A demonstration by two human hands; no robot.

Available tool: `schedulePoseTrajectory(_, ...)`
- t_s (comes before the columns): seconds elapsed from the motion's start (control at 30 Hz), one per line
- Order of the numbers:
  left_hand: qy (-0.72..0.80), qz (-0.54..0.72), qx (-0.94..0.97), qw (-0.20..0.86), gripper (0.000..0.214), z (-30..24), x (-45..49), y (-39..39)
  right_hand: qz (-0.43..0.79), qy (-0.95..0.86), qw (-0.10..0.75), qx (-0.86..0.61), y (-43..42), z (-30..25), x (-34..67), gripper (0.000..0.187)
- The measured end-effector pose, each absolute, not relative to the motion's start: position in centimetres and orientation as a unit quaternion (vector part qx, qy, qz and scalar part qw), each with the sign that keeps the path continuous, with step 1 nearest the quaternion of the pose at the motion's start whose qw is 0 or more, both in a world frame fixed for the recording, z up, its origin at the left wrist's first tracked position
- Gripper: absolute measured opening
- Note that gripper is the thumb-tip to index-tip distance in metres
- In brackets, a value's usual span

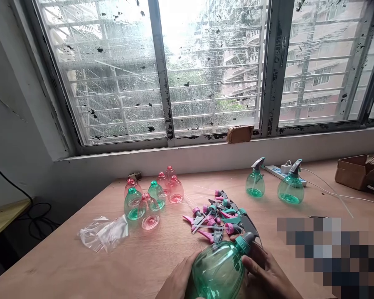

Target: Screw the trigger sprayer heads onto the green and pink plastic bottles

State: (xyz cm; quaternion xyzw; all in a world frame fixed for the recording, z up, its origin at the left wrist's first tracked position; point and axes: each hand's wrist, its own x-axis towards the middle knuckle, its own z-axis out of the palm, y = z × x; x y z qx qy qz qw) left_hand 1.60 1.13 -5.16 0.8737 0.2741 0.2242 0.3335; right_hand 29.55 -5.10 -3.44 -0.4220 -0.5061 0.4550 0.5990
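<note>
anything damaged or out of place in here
The window frame looks damaged: its paint seems to be flaking, with dark patches. On the table, the spray heads lie jumbled at odd angles, while the open bottles left of them stand upright.

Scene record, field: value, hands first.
left hand: against the side of the held green bottle
right hand: at its neck, by its spray head
loose spray heads: pink, green and gray, piled beyond the hands
headless bottles: five red, two green, left of the pile
topped bottles: two green, right of the pile
plastic bag: crumpled, at left
</note>
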Motion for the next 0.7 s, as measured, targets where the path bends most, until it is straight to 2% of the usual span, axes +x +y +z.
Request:
schedulePoseTrajectory(0.1, 0.285, 0.218, 0.874, 0.329, 0.089, -5.2, 1.6, 1.1, 0.483, -0.525, 0.569, -0.409, -5.4, -3.7, 29.5, 0.064)
schedulePoseTrajectory(0.3, 0.322, 0.2, 0.87, 0.315, 0.09, -6.0, 1.8, 1.4, 0.585, -0.531, 0.496, -0.36, -6.0, -4.7, 28.4, 0.105)
schedulePoseTrajectory(0.37, 0.323, 0.195, 0.87, 0.317, 0.091, -5.6, 1.9, 1.1, 0.558, -0.56, 0.481, -0.38, -6.1, -4.8, 28.7, 0.101)
schedulePoseTrajectory(0.47, 0.305, 0.205, 0.876, 0.311, 0.088, -4.7, 2.0, 0.5, 0.417, -0.64, 0.498, -0.41, -6.5, -4.4, 29.9, 0.084)
schedulePoseTrajectory(0.57, 0.297, 0.209, 0.885, 0.289, 0.084, -4.5, 1.8, 0.3, 0.304, -0.679, 0.501, -0.443, -7.4, -3.4, 31.9, 0.083)
schedulePoseTrajectory(0.7, 0.302, 0.188, 0.896, 0.265, 0.084, -5.8, 1.5, 1.0, 0.131, -0.661, 0.463, -0.576, -7.8, -1.5, 36.0, 0.077)
